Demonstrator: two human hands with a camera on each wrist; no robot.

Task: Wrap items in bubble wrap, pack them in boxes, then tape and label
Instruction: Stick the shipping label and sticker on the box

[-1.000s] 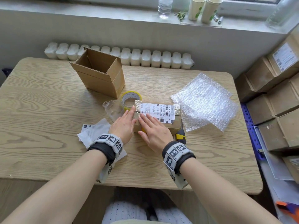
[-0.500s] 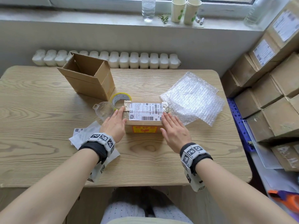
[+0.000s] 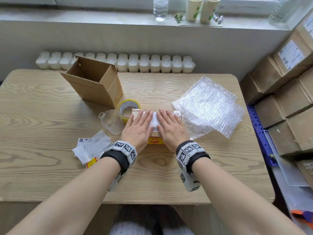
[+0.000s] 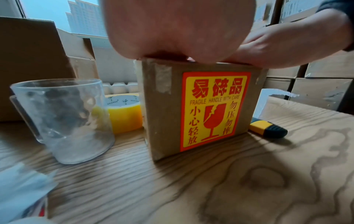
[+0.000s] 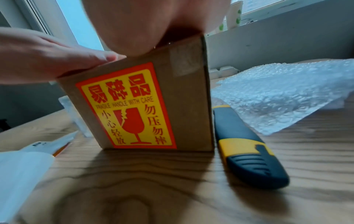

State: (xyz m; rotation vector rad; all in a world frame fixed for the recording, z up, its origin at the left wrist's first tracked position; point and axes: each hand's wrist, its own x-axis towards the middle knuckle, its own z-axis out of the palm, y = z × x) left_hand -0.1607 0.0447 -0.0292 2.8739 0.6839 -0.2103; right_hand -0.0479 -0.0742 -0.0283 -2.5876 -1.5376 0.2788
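Two hands on box: left hand (image 3: 138, 129) and right hand (image 3: 171, 128) lie flat, fingers straight and side by side, pressing the white shipping label (image 3: 155, 121) onto the top of the small sealed box (image 4: 193, 106). Neither hand grips anything.
Box position: near the front middle of the wooden table (image 3: 42, 116), upright, flaps closed.
Box state: clear tape shows at the top corners; red-and-yellow fragile sticker (image 4: 214, 110) sits on the near face.
Close neighbours: utility knife (image 5: 247, 145) lies just beside the box's right side; yellow tape roll (image 3: 129, 107) and clear glass mug (image 3: 112, 122) just to its left.
Further out: bubble wrap sheets (image 3: 208, 106) to the right; open cardboard box (image 3: 94, 80) behind and left; peeled label backings (image 3: 91, 146) under the left wrist.
Room edge: stacked labelled cartons (image 3: 288, 78) at far right.
Progress, judged: this parcel looks wrapped, packed, taped and nearly labelled; only the smoothing remains.
Left to do, judged: the mug is unwrapped and the open box unfilled, so another round probably awaits.
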